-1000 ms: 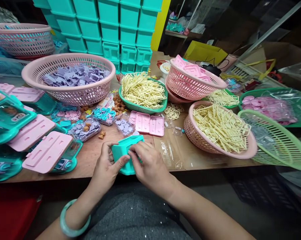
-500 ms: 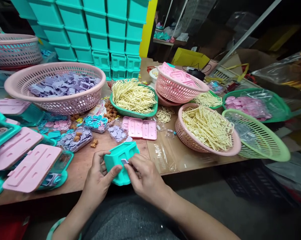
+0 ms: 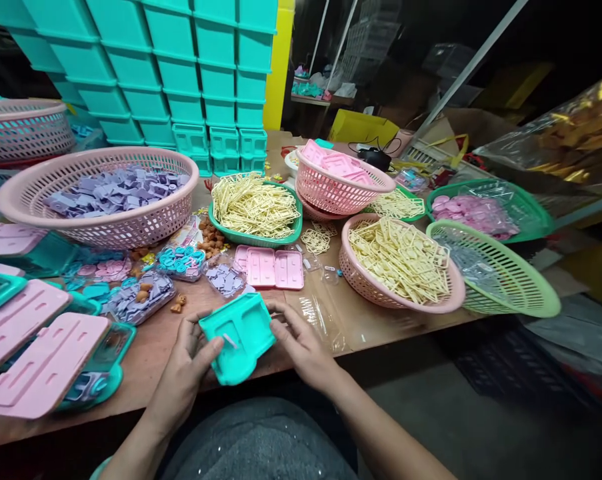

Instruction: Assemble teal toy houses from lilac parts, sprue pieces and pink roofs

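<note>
A teal plastic box (image 3: 251,333) is held tilted above the table's front edge, its recessed face turned up toward me. My left hand (image 3: 193,350) grips its left side, the thumb lying on the face and the fingers partly hidden behind. My right hand (image 3: 301,340) holds the right edge, fingers at the upper corner and thumb alongside. A small lilac piece (image 3: 229,341) sits on the recessed face near my left thumb. Just beyond the box are an opened pink plastic case (image 3: 275,268) and a clear tray of lilac pieces (image 3: 224,277).
A pink basket of lilac parts (image 3: 101,223) stands at the left, near pink-lidded teal cases (image 3: 51,360). Cream plastic frames fill a green basket (image 3: 255,237) and a pink basket (image 3: 401,300). Teal boxes (image 3: 175,67) are stacked behind. A light-green basket (image 3: 521,303) overhangs the right edge.
My right hand has left the lilac piece and moved to the box's right edge. The box has turned so its face shows more, with the lilac piece on it. The view has shifted slightly.
</note>
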### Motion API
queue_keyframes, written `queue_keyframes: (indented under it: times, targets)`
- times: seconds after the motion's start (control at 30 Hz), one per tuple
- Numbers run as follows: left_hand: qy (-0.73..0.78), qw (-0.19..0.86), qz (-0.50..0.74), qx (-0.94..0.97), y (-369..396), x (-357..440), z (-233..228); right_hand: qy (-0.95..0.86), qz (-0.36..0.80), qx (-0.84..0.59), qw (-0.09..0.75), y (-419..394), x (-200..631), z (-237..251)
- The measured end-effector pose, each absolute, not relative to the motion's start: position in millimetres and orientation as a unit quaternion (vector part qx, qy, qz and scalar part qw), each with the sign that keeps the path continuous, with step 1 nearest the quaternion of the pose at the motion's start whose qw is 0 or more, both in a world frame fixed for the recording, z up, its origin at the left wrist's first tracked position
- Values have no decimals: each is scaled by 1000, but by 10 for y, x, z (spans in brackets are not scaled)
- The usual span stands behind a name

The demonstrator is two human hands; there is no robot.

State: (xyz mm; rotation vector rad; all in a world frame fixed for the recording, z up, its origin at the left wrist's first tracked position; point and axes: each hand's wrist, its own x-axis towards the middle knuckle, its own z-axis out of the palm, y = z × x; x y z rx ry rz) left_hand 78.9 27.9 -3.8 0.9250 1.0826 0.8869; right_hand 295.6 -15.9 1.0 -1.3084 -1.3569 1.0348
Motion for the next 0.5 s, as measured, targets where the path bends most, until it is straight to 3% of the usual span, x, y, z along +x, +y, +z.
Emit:
queue_keyframes:
  times: [0.13,0.3,0.5]
  targets:
    - [422,661,347,514,385,739,-165,-535,415,-536,504,-215,2925,-167]
    - [445,589,292,608,403,468,-186,-591,316,-579,464,-55,3014,-167]
    - [475,554,403,552,247,208,-199,-719,211,-488,447,689,2670,143]
